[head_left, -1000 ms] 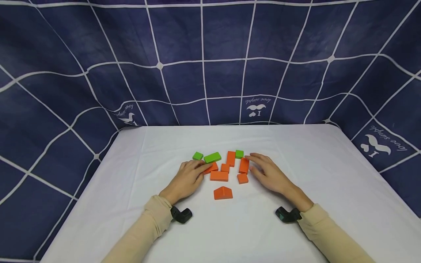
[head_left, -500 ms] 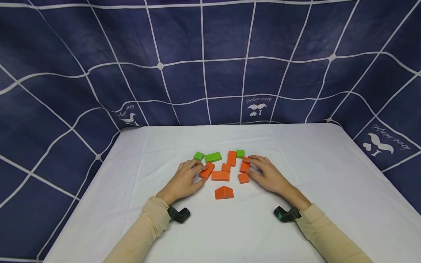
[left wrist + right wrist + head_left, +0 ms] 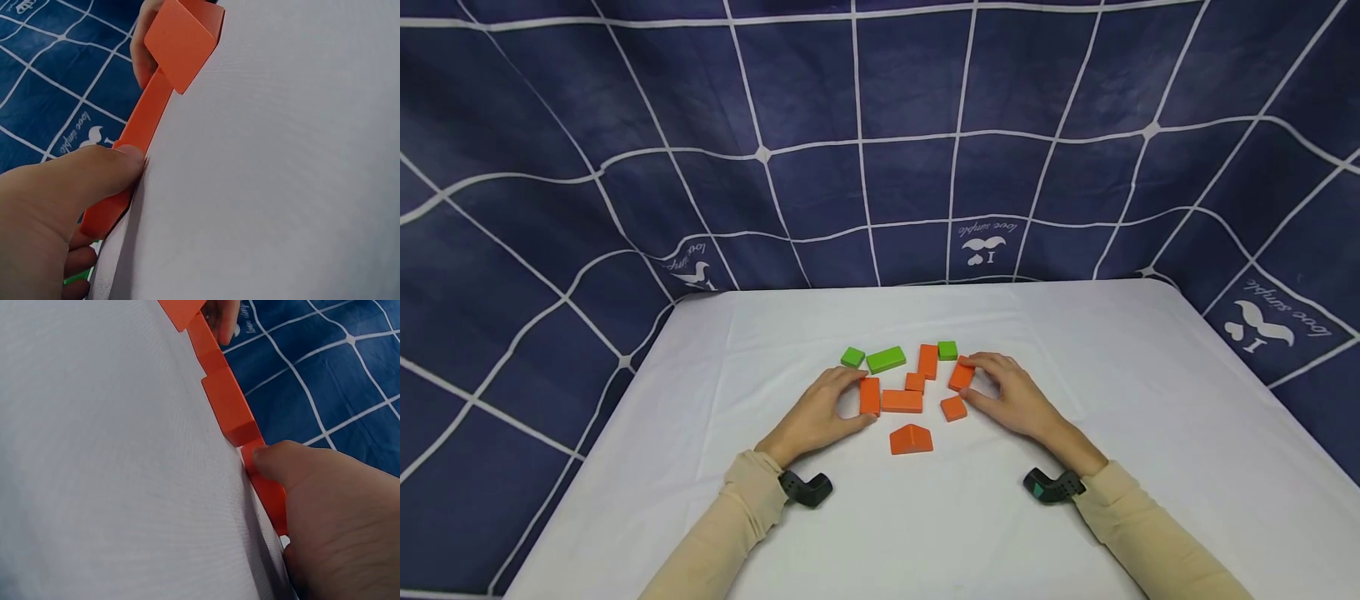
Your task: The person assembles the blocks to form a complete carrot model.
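Orange block [image 3: 869, 396] is lying between the pinching fingers of the left hand [image 3: 812, 419]; the right hand [image 3: 1018, 402] is pinching a second block [image 3: 960, 376]. Both are looking light, stiff, best held endwise.

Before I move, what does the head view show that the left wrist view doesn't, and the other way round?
Only the head view shows both sleeves, the black wrist devices and three green blocks in full. Only the left wrist view shows the lower fingertips of the left hand, stacked beyond the orange block it pinches. Both share that block, the roof-shaped block, part of the right hand, the white tablecloth and the blue curtain.
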